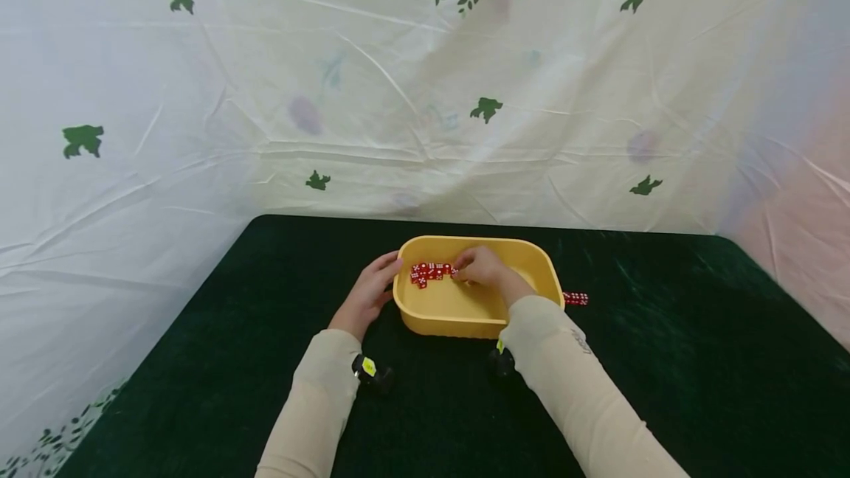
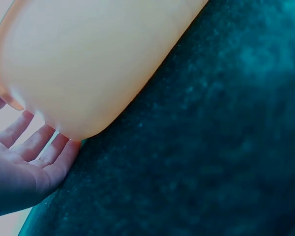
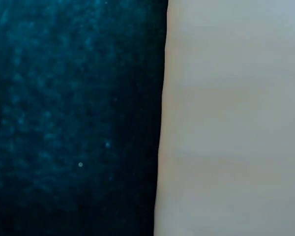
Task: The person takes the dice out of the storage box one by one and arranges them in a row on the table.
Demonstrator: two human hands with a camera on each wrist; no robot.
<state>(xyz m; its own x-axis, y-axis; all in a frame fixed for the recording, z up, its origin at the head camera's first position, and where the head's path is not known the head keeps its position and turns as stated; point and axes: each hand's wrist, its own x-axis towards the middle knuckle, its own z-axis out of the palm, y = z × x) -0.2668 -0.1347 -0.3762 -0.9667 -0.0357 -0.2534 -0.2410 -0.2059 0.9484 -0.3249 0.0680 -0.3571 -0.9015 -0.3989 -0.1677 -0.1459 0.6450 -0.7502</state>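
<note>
A yellow tub (image 1: 451, 327) stands on the dark green cloth, its wall (image 2: 88, 64) filling the upper left of the left wrist view. Several red dice with white dots (image 1: 428, 271) lie grouped inside it, towards the left. The left hand (image 1: 372, 291) rests its fingertips against the tub's left end, fingers extended, as the left hand (image 2: 34, 162) also shows close up. Reaching into the tub, the right hand (image 1: 485, 268) has its fingers curled down with the fingertips at a die (image 1: 454, 271) on the right of the group. The tub's side (image 3: 231, 118) fills the right wrist view's right half.
More red dice (image 1: 575, 299) lie in a short row on the cloth, just outside the tub's right end. The dark green cloth (image 1: 664, 330) covers the table. Pale sheets with green leaf shapes (image 1: 398, 94) hang behind and at both sides.
</note>
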